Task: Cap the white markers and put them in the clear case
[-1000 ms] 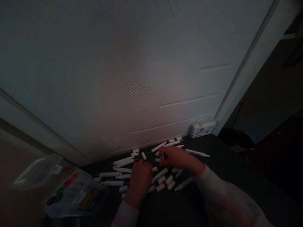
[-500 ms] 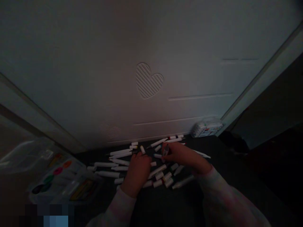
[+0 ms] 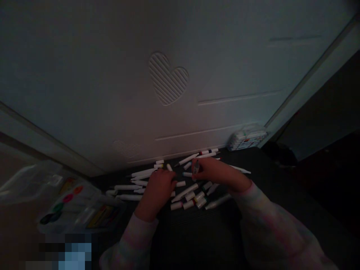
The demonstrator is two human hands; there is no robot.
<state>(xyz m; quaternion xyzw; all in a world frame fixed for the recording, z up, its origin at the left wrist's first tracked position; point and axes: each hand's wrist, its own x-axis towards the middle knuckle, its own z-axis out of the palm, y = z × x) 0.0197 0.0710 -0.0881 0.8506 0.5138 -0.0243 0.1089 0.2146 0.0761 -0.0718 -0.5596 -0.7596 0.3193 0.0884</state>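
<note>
While a marker (image 3: 195, 170) is pinched roughly upright in the right hand (image 3: 215, 172), near loose pens (image 3: 185, 192), light, stiff, slightly slippery handling is expected and a mid-barrel hold advised; whether anything is gripped by the left hand (image 3: 157, 191) cannot be told.

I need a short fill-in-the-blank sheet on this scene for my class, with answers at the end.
1. The large striped shape on the panel is a ____.
2. The scattered markers have mostly ____ barrels.
3. The clear plastic box is on the picture's ____ side.
4. The ____ hand visibly pinches a small object.

heart; white; left; right
</note>
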